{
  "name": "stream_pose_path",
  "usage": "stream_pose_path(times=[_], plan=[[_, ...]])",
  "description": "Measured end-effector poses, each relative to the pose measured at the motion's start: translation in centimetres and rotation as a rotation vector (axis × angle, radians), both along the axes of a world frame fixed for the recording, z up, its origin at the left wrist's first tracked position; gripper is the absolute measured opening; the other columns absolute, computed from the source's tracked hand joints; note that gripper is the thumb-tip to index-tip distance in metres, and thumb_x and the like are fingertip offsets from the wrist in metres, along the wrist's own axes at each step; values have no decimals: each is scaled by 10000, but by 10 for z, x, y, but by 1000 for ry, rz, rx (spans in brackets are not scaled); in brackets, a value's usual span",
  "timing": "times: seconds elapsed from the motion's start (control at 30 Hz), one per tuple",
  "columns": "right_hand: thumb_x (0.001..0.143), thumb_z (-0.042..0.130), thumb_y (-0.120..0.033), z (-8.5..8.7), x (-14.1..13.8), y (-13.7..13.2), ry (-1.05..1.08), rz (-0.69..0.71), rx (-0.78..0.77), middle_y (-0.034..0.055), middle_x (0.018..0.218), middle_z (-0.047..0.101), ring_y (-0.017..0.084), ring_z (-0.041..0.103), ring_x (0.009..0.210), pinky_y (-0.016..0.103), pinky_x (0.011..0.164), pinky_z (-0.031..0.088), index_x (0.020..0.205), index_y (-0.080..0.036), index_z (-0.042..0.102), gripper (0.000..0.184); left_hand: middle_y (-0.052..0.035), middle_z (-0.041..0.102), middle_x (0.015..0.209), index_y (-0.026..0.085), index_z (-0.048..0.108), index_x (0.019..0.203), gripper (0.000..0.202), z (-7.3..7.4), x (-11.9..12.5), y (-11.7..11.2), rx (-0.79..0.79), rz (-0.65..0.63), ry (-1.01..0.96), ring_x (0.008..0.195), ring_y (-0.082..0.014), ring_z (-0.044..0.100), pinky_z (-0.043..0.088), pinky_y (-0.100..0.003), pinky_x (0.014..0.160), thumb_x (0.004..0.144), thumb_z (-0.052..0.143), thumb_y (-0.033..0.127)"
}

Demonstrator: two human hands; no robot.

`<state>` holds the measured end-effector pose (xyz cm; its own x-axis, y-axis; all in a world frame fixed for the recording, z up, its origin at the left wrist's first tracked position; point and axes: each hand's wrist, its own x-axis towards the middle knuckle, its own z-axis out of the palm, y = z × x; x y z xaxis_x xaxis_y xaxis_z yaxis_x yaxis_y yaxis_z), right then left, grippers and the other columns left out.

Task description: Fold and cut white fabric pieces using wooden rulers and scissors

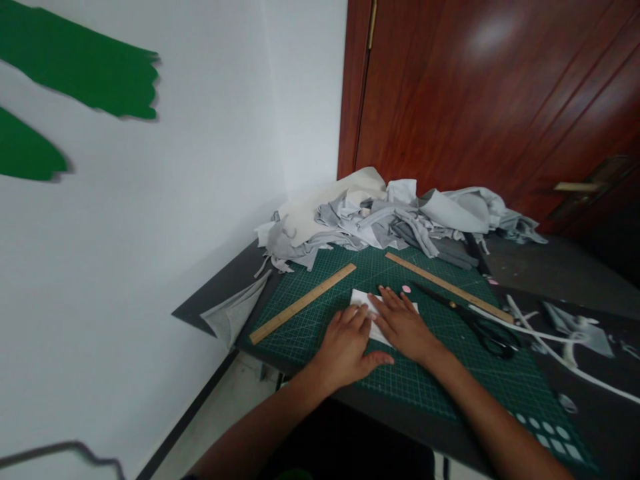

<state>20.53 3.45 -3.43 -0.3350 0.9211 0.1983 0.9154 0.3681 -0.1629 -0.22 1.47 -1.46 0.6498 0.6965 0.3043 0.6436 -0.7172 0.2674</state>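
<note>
A small white piece of cloth [381, 335] lies on the green cutting mat [310, 343], partly covered by both hands. My left hand [349, 343] rests on its left side, palm down, fingers stretched out and thumb apart. Over the right part of the cloth lies my right hand [403, 323], flat with its fingers extended. The fingertips of the two hands nearly meet. Just beyond my right hand sits a small pink piece [407, 289], and black-handled scissors [475, 320] lie to its right.
Two wooden rulers, one at left [303, 303] and one at right [450, 288], lie on the mat. Grey and white fabric scraps [385, 217] are heaped at the back. A white cord [565, 360] crosses the right side. A grey cloth [235, 310] hangs over the left edge.
</note>
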Motion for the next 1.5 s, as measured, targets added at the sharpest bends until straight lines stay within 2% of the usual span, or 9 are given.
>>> stream_pose_path(times=[0.07,0.13,0.43,0.67,0.77,0.97,1.2,1.33,1.5], plan=[[1064,316,-470,2,-1,0,-2,-2,-7,196,1613,379,333,313,1513,584,1209,242,1542,-193,443,567,-173,338,1624,122,372,1540,1024,0,-6,12,14,-77,35,1534,-367,208,183,-535,1237,838,402,868],[1064,323,-459,4,-2,0,-14,-3,-11,196,1615,374,333,307,1515,585,1208,241,1542,-194,441,560,-169,305,1639,111,282,1579,1063,-2,-9,23,-28,-64,80,1552,-369,141,142,-540,1248,843,387,871],[1059,351,-457,9,-3,-1,-48,-11,-35,197,1616,369,330,308,1515,567,1213,241,1544,-201,443,556,-183,354,1611,67,344,1552,966,-9,-7,37,-65,122,128,1526,-313,270,188,-506,1263,923,334,799],[1062,325,-477,9,-3,-1,-67,-18,-41,202,1617,361,337,299,1517,570,1214,236,1544,-191,442,572,-114,410,1594,112,417,1525,652,-4,-19,50,-122,66,87,1514,-262,310,219,-448,1256,1062,256,541],[1063,319,-479,10,-2,-1,-81,-19,-49,210,1616,358,341,301,1516,563,1215,239,1543,-184,445,577,-54,418,1595,168,439,1518,529,-6,-27,58,-145,35,77,1516,-244,305,209,-439,1261,1065,317,412],[1063,319,-486,10,-2,-2,-76,-21,-46,195,1624,353,324,301,1518,560,1223,221,1549,-191,433,580,-27,419,1596,184,448,1516,505,-10,-30,63,-152,34,75,1519,-238,295,187,-440,1270,1029,374,294],[1066,317,-464,13,-3,-2,-102,-17,-49,217,1612,366,322,294,1521,567,1219,230,1549,-169,430,577,-41,425,1592,188,456,1511,515,-9,-28,61,-159,37,80,1516,-256,302,202,-457,1260,1051,329,381],[1063,330,-459,12,-3,-2,-100,-20,-45,217,1613,364,333,296,1519,570,1218,230,1545,-169,438,573,-80,388,1612,171,417,1533,660,-4,-29,59,-134,15,108,1524,-294,275,187,-461,1261,984,485,531],[1064,314,-479,11,-3,-2,-91,-23,-44,207,1620,353,330,297,1519,572,1219,229,1549,-184,434,580,-85,342,1635,186,359,1558,743,3,-30,59,-183,1,163,1536,-295,243,158,-454,1264,934,558,536]])
